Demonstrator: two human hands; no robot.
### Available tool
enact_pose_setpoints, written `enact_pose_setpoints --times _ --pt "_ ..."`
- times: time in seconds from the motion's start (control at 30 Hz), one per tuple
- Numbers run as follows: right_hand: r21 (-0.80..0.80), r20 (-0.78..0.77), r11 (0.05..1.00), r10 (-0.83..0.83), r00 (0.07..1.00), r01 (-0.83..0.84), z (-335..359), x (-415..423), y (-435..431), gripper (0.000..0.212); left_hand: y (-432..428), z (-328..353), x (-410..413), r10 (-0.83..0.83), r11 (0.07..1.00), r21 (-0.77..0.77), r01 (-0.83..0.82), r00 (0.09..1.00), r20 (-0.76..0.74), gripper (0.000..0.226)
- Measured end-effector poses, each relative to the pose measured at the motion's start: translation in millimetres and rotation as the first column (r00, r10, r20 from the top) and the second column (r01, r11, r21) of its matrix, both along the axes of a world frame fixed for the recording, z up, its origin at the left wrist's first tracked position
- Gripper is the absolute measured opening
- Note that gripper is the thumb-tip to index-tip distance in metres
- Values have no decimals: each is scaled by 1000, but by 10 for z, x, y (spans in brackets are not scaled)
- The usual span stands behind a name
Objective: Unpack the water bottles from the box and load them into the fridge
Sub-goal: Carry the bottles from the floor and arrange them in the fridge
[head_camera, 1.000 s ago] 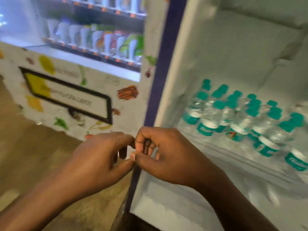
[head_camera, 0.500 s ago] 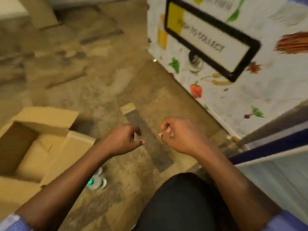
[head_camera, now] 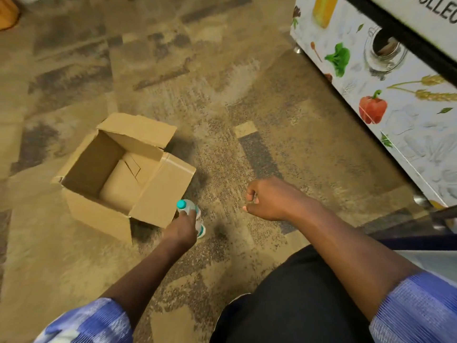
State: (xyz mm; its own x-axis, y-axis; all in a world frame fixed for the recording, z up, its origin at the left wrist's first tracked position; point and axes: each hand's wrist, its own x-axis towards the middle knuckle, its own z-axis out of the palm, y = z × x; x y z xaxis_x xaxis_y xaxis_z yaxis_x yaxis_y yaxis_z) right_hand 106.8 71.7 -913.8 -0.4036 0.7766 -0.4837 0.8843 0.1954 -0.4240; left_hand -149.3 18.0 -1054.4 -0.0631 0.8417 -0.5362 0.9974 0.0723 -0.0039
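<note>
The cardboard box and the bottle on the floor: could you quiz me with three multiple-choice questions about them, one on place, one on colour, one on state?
1. Where is the water bottle?
A. Inside the box
B. On the floor beside the box's near corner
C. On top of a folded flap

2. What colour is the bottle's cap?
A. Teal
B. Red
C. Black

3. What does the cardboard box look like?
A. Taped shut
B. Crushed flat
C. Open, with no bottles visible inside

Answers: 1 B, the left hand reaches the bottle outside the box, on the carpet. 2 A, the cap shows teal. 3 C, the flaps are spread and only bare cardboard shows inside.
</note>
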Motion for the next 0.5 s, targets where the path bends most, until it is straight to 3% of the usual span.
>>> enact_pose_setpoints --times 0.13,0.27,0.3,0.37,0.43,0.5 --pt "-60 -19 998 30 999 -31 -78 -10 -41 22 -39 16 83 8 998 62 -12 998 67 32" --pt "-54 -31 990 131 991 -133 -106 -78 -85 65 29 509 403 55 979 162 -125 923 381 27" --pt "-49 -40 987 153 987 -155 -97 -96 -95 78 55 685 490 69 970 170 -175 866 494 27" --pt "-39 -82 984 169 982 -173 -90 -138 -108 90 112 1012 629 101 954 119 -276 669 737 27" --pt "43 -116 988 151 982 -147 -90 -157 -107 78 180 1219 689 158 943 -13 -333 412 897 26" --pt "125 -127 989 100 987 -84 -83 -125 -89 63 276 1277 637 257 912 -170 -374 198 946 27"
